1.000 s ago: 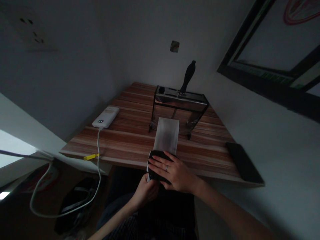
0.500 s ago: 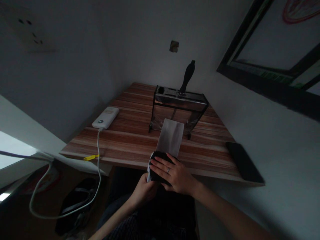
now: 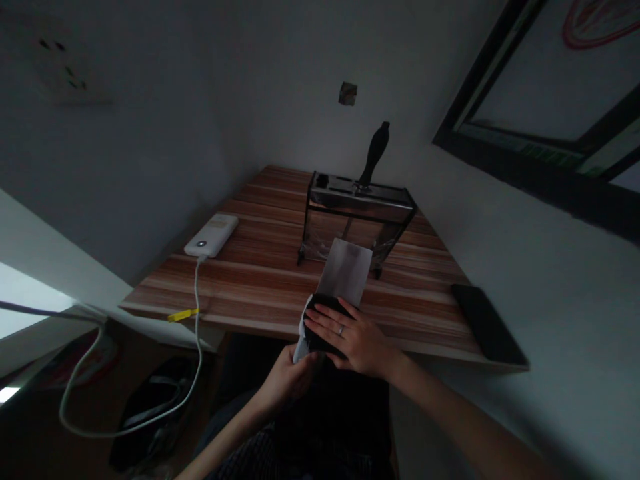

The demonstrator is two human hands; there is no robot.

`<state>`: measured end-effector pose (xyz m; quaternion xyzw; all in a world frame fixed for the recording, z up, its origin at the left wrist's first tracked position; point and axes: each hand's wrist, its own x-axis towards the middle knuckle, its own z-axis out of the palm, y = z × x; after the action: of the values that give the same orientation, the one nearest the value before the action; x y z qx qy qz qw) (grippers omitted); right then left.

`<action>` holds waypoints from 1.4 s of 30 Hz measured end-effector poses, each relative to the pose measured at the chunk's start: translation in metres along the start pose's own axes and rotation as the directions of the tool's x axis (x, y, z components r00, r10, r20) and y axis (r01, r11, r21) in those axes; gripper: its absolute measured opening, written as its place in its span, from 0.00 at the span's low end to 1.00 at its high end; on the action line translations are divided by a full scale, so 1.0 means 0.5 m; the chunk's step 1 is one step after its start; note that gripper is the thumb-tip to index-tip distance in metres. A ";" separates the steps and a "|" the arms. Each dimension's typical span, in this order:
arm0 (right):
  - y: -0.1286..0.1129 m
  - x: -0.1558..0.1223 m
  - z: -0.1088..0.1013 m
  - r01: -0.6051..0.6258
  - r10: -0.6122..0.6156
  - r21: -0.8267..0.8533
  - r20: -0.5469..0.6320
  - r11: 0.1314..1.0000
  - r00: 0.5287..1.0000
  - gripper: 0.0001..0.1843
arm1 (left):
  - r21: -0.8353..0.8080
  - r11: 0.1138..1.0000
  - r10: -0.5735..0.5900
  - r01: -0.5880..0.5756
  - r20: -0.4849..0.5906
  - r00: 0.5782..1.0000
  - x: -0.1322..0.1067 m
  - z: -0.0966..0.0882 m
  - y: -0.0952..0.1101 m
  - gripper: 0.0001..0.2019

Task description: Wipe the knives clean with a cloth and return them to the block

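Grey, metal-looking and flat, the rectangular blade (image 3: 345, 270) lies at the centre of the frame, angled up and a little right. Our right hand (image 3: 353, 340) is spread flat over a black, soft-looking cloth with a pale edge (image 3: 316, 341), which covers the blade's near end. Our left hand (image 3: 295, 373), lower centre, looks curled; we cannot tell what it grips. If the cloth bunched under pressure, we think our right fingers could slide onto a bare edge. A loose left grip might let the blade twist. Its far end overlaps, in view, the clear-sided, black-framed stand (image 3: 367, 198), so a forward push could knock it. At lower left, the white cable (image 3: 196, 300) hangs looped; a snagging elbow could drag the white, rounded power bank (image 3: 212, 235) off.
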<state>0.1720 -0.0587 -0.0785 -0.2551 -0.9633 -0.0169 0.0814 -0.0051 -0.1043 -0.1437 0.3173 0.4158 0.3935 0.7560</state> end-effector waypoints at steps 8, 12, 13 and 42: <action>0.061 0.017 -0.039 -0.009 0.007 -0.064 -0.041 0.998 0.999 0.31 | 0.002 1.000 -0.019 0.019 0.031 0.999 0.000 -0.007 -0.006 0.23; 0.101 0.028 -0.057 -0.008 0.001 -0.099 -0.070 0.995 0.998 0.30 | -0.010 0.999 -0.030 0.030 0.044 0.999 0.000 -0.006 -0.005 0.25; 0.111 0.031 -0.061 -0.012 0.004 -0.104 -0.077 0.994 0.997 0.30 | -0.014 0.999 -0.030 0.031 0.049 0.998 0.000 -0.006 -0.004 0.25; 0.105 0.033 -0.049 -0.005 -0.005 -0.088 -0.112 0.996 0.994 0.34 | -0.044 0.998 -0.033 0.036 0.055 0.998 -0.002 -0.002 -0.004 0.26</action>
<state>0.1874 -0.0070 -0.0520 -0.2573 -0.9555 -0.0734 0.1240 -0.0057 -0.1061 -0.1453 0.3034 0.3916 0.3810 0.7806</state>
